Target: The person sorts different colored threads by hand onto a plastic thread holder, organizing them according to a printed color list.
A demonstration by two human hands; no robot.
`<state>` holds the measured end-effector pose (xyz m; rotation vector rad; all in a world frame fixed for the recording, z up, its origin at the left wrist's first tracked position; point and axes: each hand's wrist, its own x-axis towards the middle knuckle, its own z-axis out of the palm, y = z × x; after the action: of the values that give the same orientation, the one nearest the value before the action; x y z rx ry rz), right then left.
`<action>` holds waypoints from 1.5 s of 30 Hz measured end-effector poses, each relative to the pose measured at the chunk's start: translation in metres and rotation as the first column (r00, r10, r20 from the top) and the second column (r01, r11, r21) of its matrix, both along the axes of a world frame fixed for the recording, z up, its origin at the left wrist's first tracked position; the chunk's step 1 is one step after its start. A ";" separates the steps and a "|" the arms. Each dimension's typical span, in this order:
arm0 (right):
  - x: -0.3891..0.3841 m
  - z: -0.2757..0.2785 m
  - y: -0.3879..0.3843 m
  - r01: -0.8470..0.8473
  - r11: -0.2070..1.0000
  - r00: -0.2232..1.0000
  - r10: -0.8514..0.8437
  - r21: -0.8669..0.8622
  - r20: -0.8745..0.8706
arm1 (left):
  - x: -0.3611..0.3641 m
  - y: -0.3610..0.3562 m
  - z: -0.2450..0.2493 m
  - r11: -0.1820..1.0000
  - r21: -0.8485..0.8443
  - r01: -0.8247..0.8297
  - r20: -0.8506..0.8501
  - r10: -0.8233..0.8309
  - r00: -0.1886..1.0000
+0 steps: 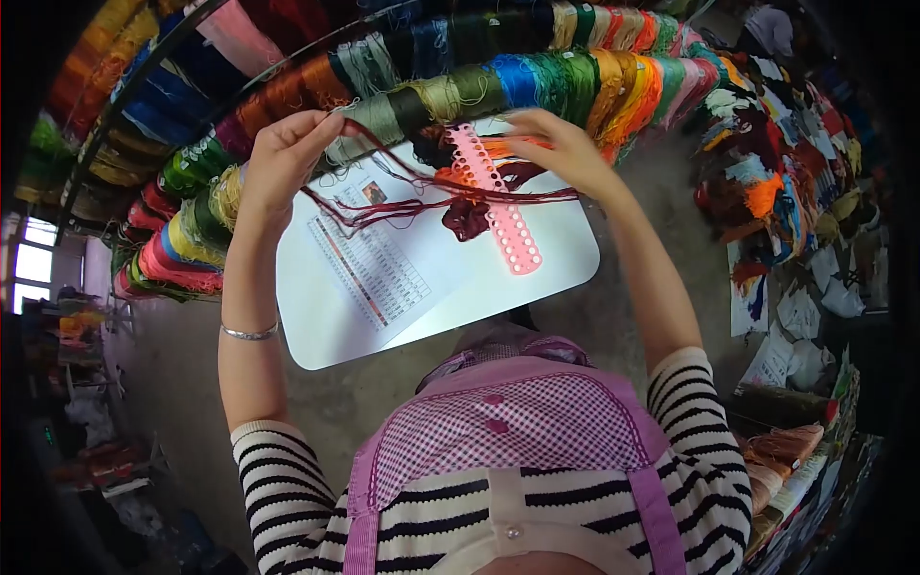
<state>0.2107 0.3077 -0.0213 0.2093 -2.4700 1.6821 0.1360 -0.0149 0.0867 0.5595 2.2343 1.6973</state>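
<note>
My left hand (pixel 287 158) is raised over the left side of the white board, its fingertips pinched on dark red embroidery thread (pixel 393 207). The strands hang in loose loops and stretch right, across the board, to below my right hand (pixel 565 151). That hand is blurred; its fingers and thumb reach left and look apart. Near it lies a pink thread holder (pixel 513 235) with rows of holes along both edges. Orange, black and dark red threads hang from the holder, with a dark red bunch (pixel 467 219) at its left side.
A printed sheet (pixel 369 264) with a table and small picture lies on the white board (pixel 537 273). Racks of coloured thread skeins (pixel 517 81) curve around the far side. More thread bundles (pixel 757 182) hang at right. Shelves with goods (pixel 96 422) stand at left.
</note>
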 end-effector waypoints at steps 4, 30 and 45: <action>-0.023 0.044 -0.098 -0.276 0.918 0.961 0.262 -0.285 -0.085 | 0.003 0.009 0.012 0.998 0.034 0.044 -0.026 -0.043 0.999; 0.082 -0.017 0.084 -0.326 -0.102 0.945 -0.021 -0.940 -0.325 | -0.049 0.015 -0.098 0.970 -0.240 -0.046 -0.293 -0.027 0.956; 0.053 -0.004 0.023 0.304 0.952 0.952 -0.303 0.020 -0.039 | -0.006 0.046 -0.046 0.948 -0.175 0.264 -0.254 -0.303 0.918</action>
<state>0.2635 0.3306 -0.0248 -0.1324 -2.3532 1.5047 0.1303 0.0310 0.0404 1.0895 2.2926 1.3773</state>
